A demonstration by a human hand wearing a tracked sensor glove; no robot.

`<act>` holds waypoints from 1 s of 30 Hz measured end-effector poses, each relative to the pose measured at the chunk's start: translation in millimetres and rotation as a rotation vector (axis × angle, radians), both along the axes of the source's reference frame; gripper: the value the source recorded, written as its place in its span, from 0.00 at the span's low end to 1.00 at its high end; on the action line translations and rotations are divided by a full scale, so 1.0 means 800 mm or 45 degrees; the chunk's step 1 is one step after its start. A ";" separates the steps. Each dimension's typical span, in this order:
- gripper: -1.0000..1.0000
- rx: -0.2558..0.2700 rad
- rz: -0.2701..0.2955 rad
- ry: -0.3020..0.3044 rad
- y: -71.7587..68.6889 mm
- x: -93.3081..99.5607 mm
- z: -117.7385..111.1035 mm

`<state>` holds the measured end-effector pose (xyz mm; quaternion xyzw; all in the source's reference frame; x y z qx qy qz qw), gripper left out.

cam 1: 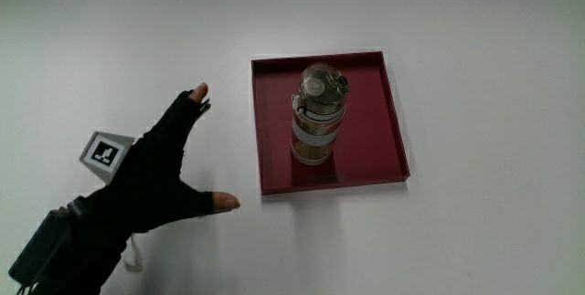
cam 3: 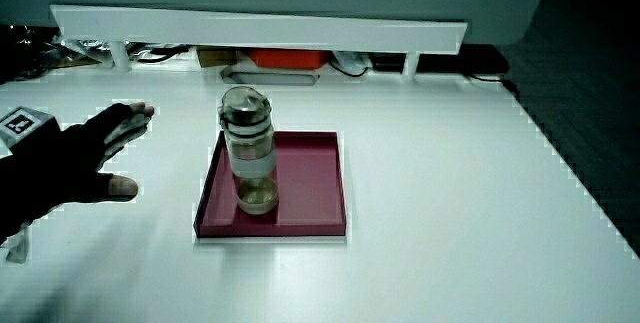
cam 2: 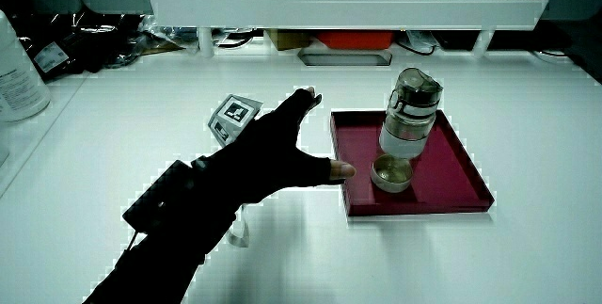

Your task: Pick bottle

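A clear bottle (cam 1: 319, 115) with a grey lid and a pale band stands upright in a dark red square tray (cam 1: 375, 153); it shows in both side views too, bottle (cam 2: 408, 127) and bottle (cam 3: 249, 157). The hand (cam 1: 160, 178) in its black glove hovers over the bare table beside the tray, apart from the bottle. Its fingers are spread, the thumb points toward the tray's edge, and nothing is in its grasp. The patterned cube (cam 1: 107, 153) sits on the back of the hand. In both side views the hand (cam 2: 266, 158) (cam 3: 75, 155) is likewise beside the tray.
A low white partition (cam 2: 348, 9) runs along the table's edge farthest from the person, with cables and boxes under it. A white container (cam 2: 17, 69) stands at the table's edge in a side view.
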<state>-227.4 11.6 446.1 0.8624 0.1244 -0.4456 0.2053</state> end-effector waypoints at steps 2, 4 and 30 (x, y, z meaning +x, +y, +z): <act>0.50 -0.127 -0.049 0.007 -0.002 0.010 -0.001; 0.50 -0.126 -0.059 0.060 -0.006 0.019 -0.001; 0.50 -0.263 -0.123 0.175 -0.039 0.116 0.060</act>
